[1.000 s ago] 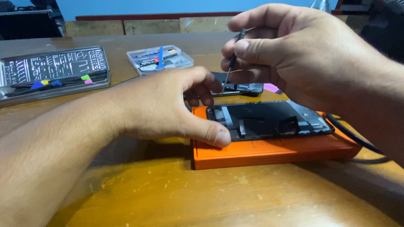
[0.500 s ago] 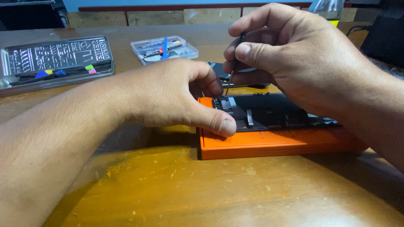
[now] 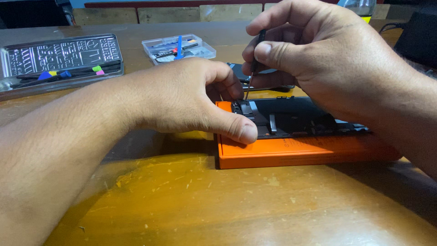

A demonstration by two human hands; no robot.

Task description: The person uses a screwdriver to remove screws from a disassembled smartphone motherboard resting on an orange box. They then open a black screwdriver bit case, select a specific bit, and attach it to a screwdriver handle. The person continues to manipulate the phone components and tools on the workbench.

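Observation:
An opened black phone (image 3: 296, 116) lies on an orange slab (image 3: 300, 152) on the wooden table. My left hand (image 3: 182, 98) rests on the slab's left end, thumb pressed against the phone's near edge and fingers curled at its top corner. My right hand (image 3: 323, 54) hovers above the phone and pinches a thin black screwdriver (image 3: 252, 64) between thumb and fingers. The screwdriver's tip points down at the phone's upper left corner. My right forearm covers the phone's right end.
A grey metal tool tray (image 3: 59, 61) with coloured picks and tools lies at the far left. A clear plastic parts box (image 3: 177, 48) with a blue tool stands behind my left hand. A dark flat part (image 3: 264, 79) lies behind the slab. A black object sits far right.
The view has drifted, so everything sits lower in the frame. My right hand has lowered the screwdriver tip closer to the phone's corner. My left hand keeps its hold.

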